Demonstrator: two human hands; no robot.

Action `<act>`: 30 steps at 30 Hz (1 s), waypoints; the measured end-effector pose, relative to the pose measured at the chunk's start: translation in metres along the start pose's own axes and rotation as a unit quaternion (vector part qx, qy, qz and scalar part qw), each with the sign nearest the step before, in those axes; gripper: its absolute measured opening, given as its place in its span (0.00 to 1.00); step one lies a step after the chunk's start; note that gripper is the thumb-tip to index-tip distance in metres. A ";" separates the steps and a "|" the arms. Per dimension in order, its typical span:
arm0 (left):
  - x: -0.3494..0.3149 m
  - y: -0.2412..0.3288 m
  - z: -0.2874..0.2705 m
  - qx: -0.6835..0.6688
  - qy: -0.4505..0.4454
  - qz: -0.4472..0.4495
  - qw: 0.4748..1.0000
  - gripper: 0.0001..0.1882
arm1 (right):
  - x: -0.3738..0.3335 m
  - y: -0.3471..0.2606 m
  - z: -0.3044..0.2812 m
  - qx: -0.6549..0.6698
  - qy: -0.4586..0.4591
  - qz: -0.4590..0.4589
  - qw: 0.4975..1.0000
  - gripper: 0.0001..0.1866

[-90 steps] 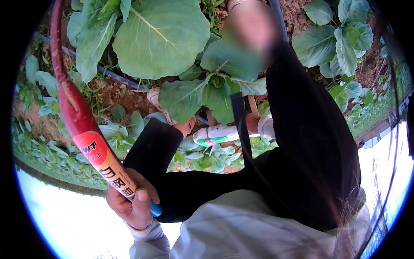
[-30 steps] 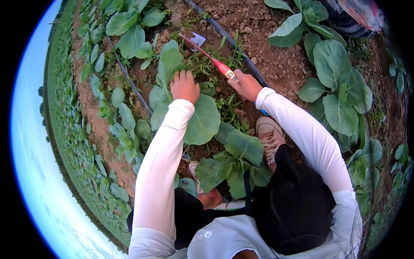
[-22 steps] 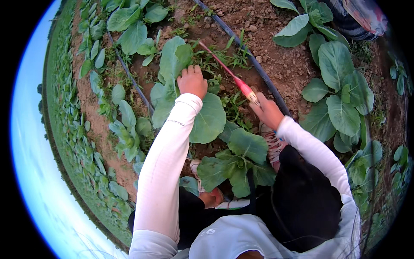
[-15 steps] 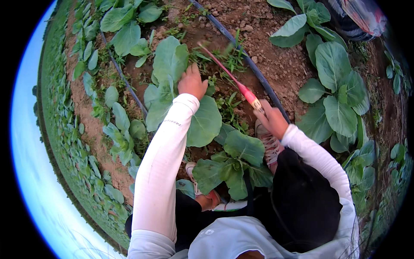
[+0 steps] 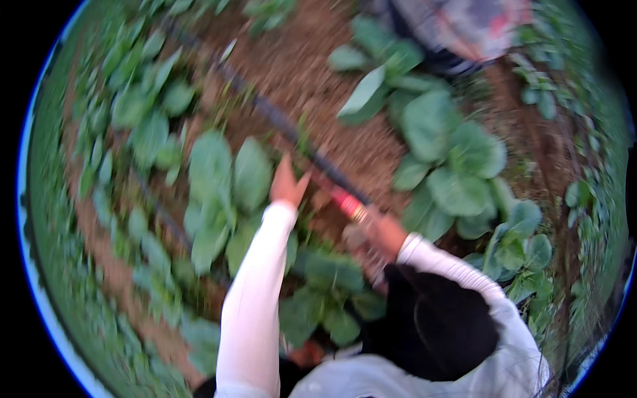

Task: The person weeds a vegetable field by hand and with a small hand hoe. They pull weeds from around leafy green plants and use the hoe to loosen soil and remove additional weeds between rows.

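My right hand (image 5: 386, 233) is closed round the handle of a slim hand tool (image 5: 348, 204) with a red and yellow grip. Its thin far part is smeared by motion and runs up-left towards my left hand, so I cannot make out its tip. My left hand (image 5: 286, 182) reaches out with thumb and fingers apart, holding nothing that I can see. It is beside a broad-leaved green plant, cabbage-like (image 5: 252, 174), just right of its leaves. Low weeds (image 5: 302, 136) grow along the soil above the hands.
A dark irrigation hose (image 5: 279, 119) runs diagonally across the brown soil (image 5: 312, 66), past the tool. More leafy plants stand to the right (image 5: 458, 179) and close before my legs (image 5: 325, 292). At the top right is a bulky, patterned cloth-like item (image 5: 458, 26), blurred.
The view has shifted and blurred. My left hand has come away from the large leaf, its thumb and fingers now spread. The tool stays in my right hand, its far end now nearer my left hand.
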State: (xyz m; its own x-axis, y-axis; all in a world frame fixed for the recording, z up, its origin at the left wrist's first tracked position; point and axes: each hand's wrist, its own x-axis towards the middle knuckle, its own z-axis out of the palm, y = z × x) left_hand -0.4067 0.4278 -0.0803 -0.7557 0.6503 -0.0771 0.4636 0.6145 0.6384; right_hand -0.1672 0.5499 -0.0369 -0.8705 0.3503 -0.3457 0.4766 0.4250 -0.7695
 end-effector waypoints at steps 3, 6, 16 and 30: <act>0.003 0.008 0.010 -0.023 -0.016 -0.034 0.999 0.38 | -0.006 0.008 -0.001 -0.026 -0.001 -0.029 0.999 0.14; 0.011 0.035 0.010 -0.006 0.015 -0.089 0.996 0.34 | -0.009 0.013 -0.004 -0.003 -0.019 -0.052 0.998 0.13; 0.003 0.034 0.027 -0.051 0.094 -0.109 0.988 0.17 | -0.041 0.019 -0.013 0.056 -0.062 -0.039 0.996 0.16; 0.016 0.014 0.025 -0.048 0.166 -0.127 0.977 0.11 | -0.039 -0.005 -0.028 0.100 -0.090 -0.022 0.991 0.18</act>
State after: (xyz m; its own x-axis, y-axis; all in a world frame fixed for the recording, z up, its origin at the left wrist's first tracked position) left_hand -0.4008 0.4574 -0.0914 -0.9564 0.2921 -0.0008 0.2079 0.6827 0.7005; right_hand -0.1321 0.5579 -0.0042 -0.9065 0.1721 -0.3855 0.4191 0.2566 -0.8709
